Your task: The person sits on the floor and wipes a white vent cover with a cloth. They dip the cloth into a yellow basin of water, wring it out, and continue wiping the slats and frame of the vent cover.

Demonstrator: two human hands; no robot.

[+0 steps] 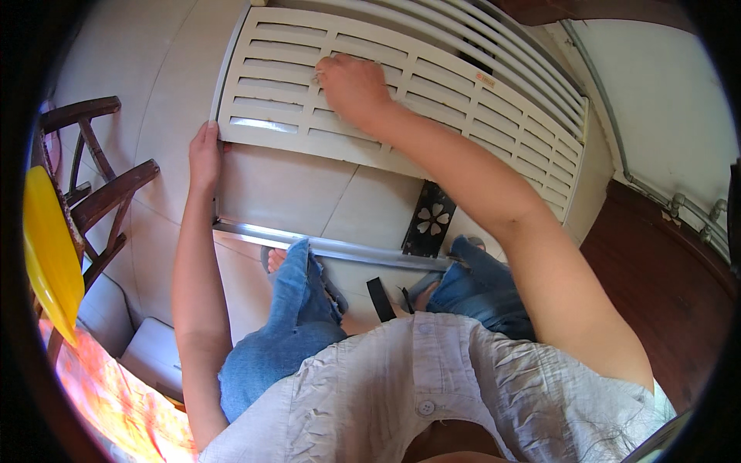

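Note:
A cream slatted shelf panel (359, 147) of a metal rack lies before me, with rows of long slots. My right hand (356, 87) is closed against its upper left part. A bit of pale material, seemingly a cloth (319, 75), shows at the fingertips; most of it is hidden in the fist. At the panel's left corner, my left hand (205, 153) grips the rack's metal frame (224, 75). Its thumb and fingers wrap around the edge. Below the panel runs a silver metal rail (347, 249), joined to a black plate with a flower cutout (431, 220).
White tubes (492, 49) run along the panel's far side. Left of me are a dark wooden chair (110, 197) and a yellow plastic object (49, 249). Pipes (686, 202) follow the right wall. My feet stand on tiles (289, 185) near the rail.

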